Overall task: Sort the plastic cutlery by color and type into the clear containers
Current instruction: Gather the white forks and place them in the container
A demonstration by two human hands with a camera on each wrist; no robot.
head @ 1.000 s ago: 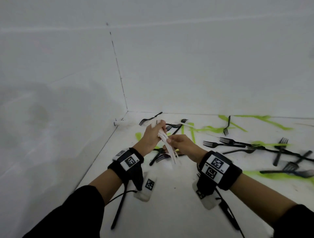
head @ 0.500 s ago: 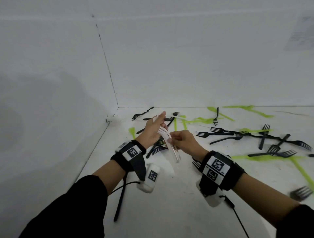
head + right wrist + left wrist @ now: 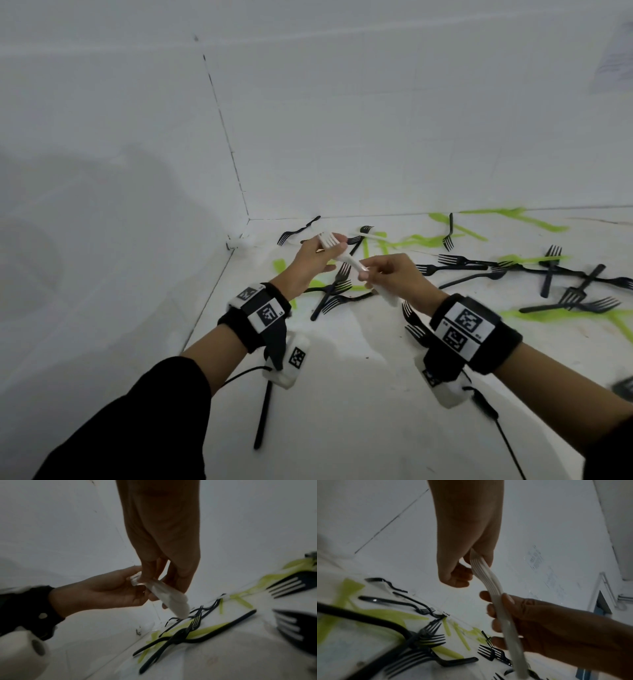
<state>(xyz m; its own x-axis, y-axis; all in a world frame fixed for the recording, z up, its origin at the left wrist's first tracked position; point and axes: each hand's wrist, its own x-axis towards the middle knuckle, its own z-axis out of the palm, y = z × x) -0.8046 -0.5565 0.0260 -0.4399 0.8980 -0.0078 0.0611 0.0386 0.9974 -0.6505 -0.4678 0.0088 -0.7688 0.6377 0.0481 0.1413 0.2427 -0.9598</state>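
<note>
A stack of white plastic forks (image 3: 346, 260) (image 3: 489, 577) (image 3: 169, 599) hangs between both hands above the white floor. My left hand (image 3: 310, 262) (image 3: 467, 566) pinches the tine end of the stack. My right hand (image 3: 387, 274) (image 3: 164, 574) grips the handle end, fingers curled round it. Several black forks (image 3: 335, 294) (image 3: 181, 634) lie on the floor just below the hands, and more black forks (image 3: 555, 277) are scattered to the right. Green cutlery pieces (image 3: 421, 240) lie mixed among them. No clear container shows in any view.
White walls meet in a corner (image 3: 239, 205) behind the left hand. A single black utensil (image 3: 263, 414) lies on the floor under the left forearm. A paper sheet (image 3: 613, 61) hangs on the wall at upper right. Bare floor (image 3: 359, 411) lies near me.
Both hands stayed joined on the white fork stack and shifted slightly. The stack now lies flatter, with the right hand further down the handles. The head view turned left.
</note>
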